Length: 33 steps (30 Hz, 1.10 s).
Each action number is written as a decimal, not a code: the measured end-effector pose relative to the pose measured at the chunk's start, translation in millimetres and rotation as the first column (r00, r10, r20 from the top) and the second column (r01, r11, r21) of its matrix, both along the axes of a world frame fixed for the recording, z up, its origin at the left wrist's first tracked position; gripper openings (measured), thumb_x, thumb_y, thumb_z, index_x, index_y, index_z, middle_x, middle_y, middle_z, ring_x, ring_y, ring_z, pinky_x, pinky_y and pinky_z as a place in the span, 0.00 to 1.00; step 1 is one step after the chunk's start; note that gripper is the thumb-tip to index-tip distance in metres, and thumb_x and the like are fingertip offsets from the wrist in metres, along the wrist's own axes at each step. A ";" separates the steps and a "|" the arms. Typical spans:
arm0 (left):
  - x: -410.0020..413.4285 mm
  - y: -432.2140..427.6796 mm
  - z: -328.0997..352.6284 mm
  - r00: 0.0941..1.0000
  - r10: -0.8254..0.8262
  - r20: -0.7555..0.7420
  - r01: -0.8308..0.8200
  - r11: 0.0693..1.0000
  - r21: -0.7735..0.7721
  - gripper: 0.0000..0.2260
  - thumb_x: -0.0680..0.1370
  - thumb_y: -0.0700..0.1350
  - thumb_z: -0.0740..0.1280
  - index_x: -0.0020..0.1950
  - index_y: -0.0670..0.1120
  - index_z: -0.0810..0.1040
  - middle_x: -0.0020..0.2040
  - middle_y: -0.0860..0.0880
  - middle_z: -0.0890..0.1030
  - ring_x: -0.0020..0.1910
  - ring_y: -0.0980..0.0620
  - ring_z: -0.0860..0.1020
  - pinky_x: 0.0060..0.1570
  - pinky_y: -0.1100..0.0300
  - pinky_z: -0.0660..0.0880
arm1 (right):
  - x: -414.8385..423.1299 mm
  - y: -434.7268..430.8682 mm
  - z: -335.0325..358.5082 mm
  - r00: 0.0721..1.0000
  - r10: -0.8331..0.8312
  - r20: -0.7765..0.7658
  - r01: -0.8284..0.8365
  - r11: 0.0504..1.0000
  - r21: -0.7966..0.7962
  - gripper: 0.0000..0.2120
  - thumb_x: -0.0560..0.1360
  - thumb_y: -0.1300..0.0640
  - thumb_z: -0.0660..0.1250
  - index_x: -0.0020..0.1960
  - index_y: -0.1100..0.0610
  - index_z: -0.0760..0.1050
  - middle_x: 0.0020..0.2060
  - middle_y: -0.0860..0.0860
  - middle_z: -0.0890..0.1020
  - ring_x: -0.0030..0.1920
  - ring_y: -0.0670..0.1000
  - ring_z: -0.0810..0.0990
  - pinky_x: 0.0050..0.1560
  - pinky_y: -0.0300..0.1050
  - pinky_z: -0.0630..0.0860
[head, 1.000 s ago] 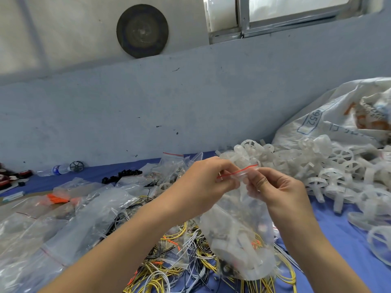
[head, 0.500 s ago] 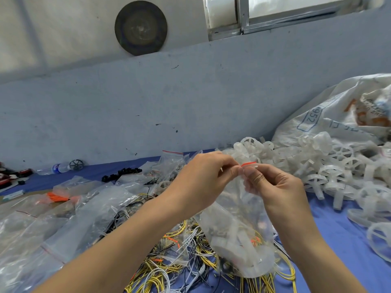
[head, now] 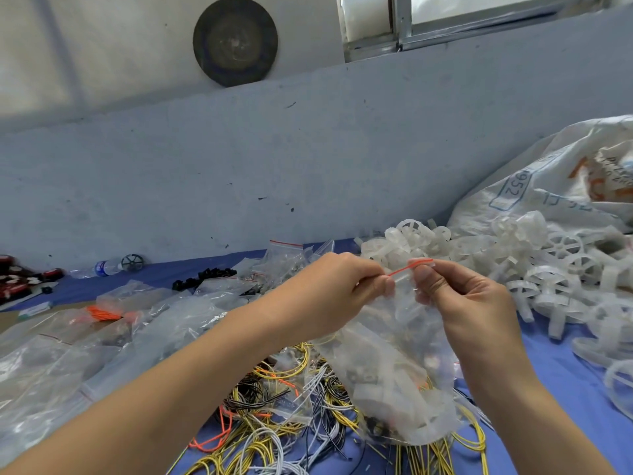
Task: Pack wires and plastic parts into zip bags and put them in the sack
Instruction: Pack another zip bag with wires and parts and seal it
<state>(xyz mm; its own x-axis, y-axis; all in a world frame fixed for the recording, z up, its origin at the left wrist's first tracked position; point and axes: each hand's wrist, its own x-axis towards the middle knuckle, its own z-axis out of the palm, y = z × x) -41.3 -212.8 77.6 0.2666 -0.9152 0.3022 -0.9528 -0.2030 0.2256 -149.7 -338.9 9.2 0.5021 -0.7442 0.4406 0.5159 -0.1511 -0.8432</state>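
Both hands pinch the mouth of a clear zip bag (head: 394,371). The left hand (head: 342,293) nips the left end of its red seal strip (head: 409,268) between thumb and forefinger, and the right hand (head: 462,299) nips the right end the same way, with the other fingers curled in. The filled bag hangs below the hands in the near middle of the scene, its bottom sagging over the tangle of yellow, white, black and orange wires (head: 274,406) on the blue table cover (head: 565,389).

The step in hand looks like closing the seal. To do it well, keep the strip taut between the two pinches so that its two tracks line up. Then slide one pinch along it from end to end, pressing firmly. Any wire or bit of plastic caught in the mouth would probably stop the seal closing (the contents are cloudy through the film, so check by feel).

The bag's mouth points up and away from the person. Its long axis runs nearly upright, leaning down toward the near right. The red strip lies across it, left to right, rising slightly toward the right.

The printed white sack (head: 548,186) lies at the far right, behind a heap of white plastic wheels (head: 548,269).
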 end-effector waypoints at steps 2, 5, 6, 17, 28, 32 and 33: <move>5.0 8.7 -4.1 1.000 0.006 -0.018 -0.005 0.999 0.032 0.11 0.83 0.53 0.60 0.42 0.55 0.76 0.30 0.54 0.72 0.27 0.57 0.68 0.27 0.64 0.61 | -0.6 -2.9 -0.3 1.000 -0.017 0.004 0.017 0.999 0.033 0.07 0.73 0.57 0.72 0.40 0.48 0.86 0.33 0.44 0.84 0.33 0.40 0.76 0.37 0.29 0.74; 14.3 23.7 -11.4 0.999 0.009 -0.043 -0.005 0.996 0.092 0.12 0.82 0.55 0.60 0.46 0.53 0.79 0.36 0.53 0.79 0.31 0.54 0.73 0.30 0.60 0.68 | -2.3 -6.8 -0.8 0.999 -0.045 0.003 0.045 0.998 0.050 0.07 0.74 0.58 0.72 0.39 0.49 0.85 0.33 0.44 0.84 0.32 0.40 0.76 0.37 0.29 0.74; 17.2 29.5 -13.4 0.999 0.007 -0.047 -0.002 0.995 0.098 0.11 0.82 0.55 0.60 0.47 0.54 0.79 0.37 0.53 0.80 0.33 0.53 0.75 0.31 0.59 0.69 | -3.0 -7.8 -1.2 0.998 -0.058 -0.003 0.058 0.997 0.043 0.07 0.74 0.58 0.72 0.39 0.49 0.85 0.32 0.43 0.83 0.32 0.41 0.75 0.37 0.29 0.74; 37.7 75.7 -17.1 0.999 0.039 0.005 -0.039 0.999 -0.011 0.12 0.79 0.58 0.61 0.49 0.54 0.81 0.40 0.58 0.78 0.42 0.59 0.76 0.40 0.67 0.70 | -0.2 -9.1 -1.2 0.997 -0.082 0.005 0.082 0.995 0.064 0.04 0.74 0.58 0.71 0.42 0.51 0.83 0.30 0.42 0.82 0.31 0.40 0.75 0.36 0.28 0.74; 24.2 33.4 1.7 0.926 -0.018 -0.377 -0.035 0.991 -0.133 0.07 0.79 0.52 0.67 0.46 0.55 0.84 0.31 0.51 0.79 0.29 0.53 0.72 0.32 0.56 0.68 | -30.9 -38.8 7.6 0.988 -0.151 0.039 0.144 0.978 0.151 0.03 0.74 0.59 0.70 0.45 0.55 0.83 0.30 0.44 0.80 0.31 0.41 0.74 0.36 0.31 0.74; 1.4 -51.6 19.4 0.796 -0.085 -0.599 -0.059 0.974 -0.217 0.07 0.79 0.46 0.68 0.46 0.47 0.85 0.34 0.46 0.83 0.27 0.53 0.76 0.28 0.61 0.73 | -63.7 -94.8 24.1 0.968 -0.249 0.009 0.242 0.948 0.205 0.04 0.77 0.62 0.68 0.47 0.57 0.82 0.30 0.44 0.80 0.31 0.41 0.74 0.37 0.32 0.76; -7.9 -80.8 23.4 0.752 -0.104 -0.651 -0.068 0.970 -0.234 0.07 0.79 0.44 0.68 0.47 0.45 0.85 0.35 0.45 0.83 0.26 0.54 0.76 0.26 0.64 0.73 | -74.2 -114.3 31.7 0.960 -0.279 -0.009 0.274 0.939 0.208 0.04 0.78 0.63 0.67 0.49 0.59 0.81 0.30 0.46 0.79 0.31 0.41 0.74 0.38 0.33 0.76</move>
<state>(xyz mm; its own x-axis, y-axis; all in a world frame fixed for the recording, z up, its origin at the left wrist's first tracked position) -49.2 -293.5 101.0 0.4610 -0.8489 0.2585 -0.5545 -0.0481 0.8308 -223.9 -453.2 40.9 0.2562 -0.9276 0.2720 0.4960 -0.1154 -0.8606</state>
